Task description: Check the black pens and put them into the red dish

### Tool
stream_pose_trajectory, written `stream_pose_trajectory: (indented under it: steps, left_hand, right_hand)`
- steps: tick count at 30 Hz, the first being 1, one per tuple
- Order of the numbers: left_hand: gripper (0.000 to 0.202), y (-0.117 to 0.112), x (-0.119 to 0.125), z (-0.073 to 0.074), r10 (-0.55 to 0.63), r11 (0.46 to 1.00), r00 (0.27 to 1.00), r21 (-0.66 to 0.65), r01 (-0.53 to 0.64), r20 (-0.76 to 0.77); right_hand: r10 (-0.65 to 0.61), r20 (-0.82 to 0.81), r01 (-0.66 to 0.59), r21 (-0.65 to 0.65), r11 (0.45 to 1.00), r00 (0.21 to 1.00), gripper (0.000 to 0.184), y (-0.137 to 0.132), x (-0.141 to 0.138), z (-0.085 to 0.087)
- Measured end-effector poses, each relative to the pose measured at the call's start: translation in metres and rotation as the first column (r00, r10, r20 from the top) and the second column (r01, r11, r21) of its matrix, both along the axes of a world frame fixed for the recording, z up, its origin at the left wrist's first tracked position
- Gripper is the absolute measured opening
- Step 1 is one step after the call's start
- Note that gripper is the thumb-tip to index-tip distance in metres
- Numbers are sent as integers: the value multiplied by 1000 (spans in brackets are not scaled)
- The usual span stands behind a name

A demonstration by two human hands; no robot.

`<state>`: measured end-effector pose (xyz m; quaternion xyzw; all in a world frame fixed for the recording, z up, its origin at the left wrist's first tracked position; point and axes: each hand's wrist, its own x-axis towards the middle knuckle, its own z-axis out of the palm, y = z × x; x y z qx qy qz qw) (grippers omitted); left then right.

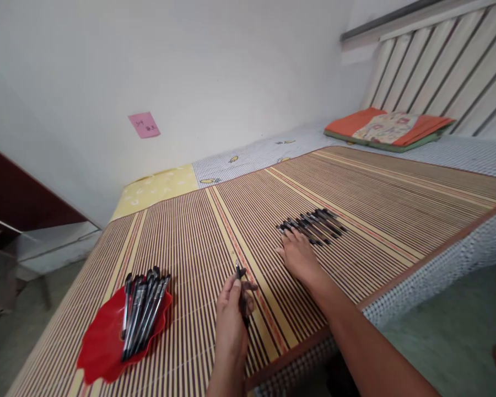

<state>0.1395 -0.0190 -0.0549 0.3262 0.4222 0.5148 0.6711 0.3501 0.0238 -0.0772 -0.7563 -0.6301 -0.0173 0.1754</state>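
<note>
Two bare hands work over a striped mat (182, 242), taking the centre of the view as the middle of the dial. At six o'clock, the left hand (232, 303) is closed on a slim dark implement (238, 271), thumb pressed along it, its silvery upper end pointing toward twelve. At about four o'clock, the right hand (300, 255) lies low over the mat, its fingertips at the left end of a row of slim black brushes (312, 223); whether its fingers are together on one of them, I cannot tell. These brushes lie side by side, close together, slanting from ten toward four.

At eight o'clock, a red plate (99, 342) with a wavy rim rests on the mat, well apart from the row. A bunch of thicker brushes (139, 300) lies heaped on its right part, dark heads toward one and some reaching past the rim.

Beyond the mat, a folded orange cloth (364, 118) sits at two o'clock, before pale slats (446, 66). A pink note (144, 125) is on the wall (231, 71) at ten.
</note>
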Motion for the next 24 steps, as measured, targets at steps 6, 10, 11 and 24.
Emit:
stream_pose_trajectory:
  steps: [6, 10, 11, 24]
  left_hand:
    - [45, 2, 0, 1, 42, 998, 998, -38, -40, 50]
    - [41, 2, 0, 0, 15, 1000, 999, -28, -14, 37]
    - [40, 2, 0, 0, 4, 1000, 999, -25, -3, 34]
    - [29, -1, -2, 2, -121, 992, 990, 32, 124, -79]
  right_hand:
    - [-20, -62, 32, 188, 982, 998, 23, -4, -1, 10]
    - [-30, -154, 52, 135, 990, 988, 23, -2, -2, 10]
    - [-16, -183, 36, 109, 993, 983, 22, -2, -3, 9]
    - [246, -912, -51, 243, 969, 328, 23, -8, -33, 17]
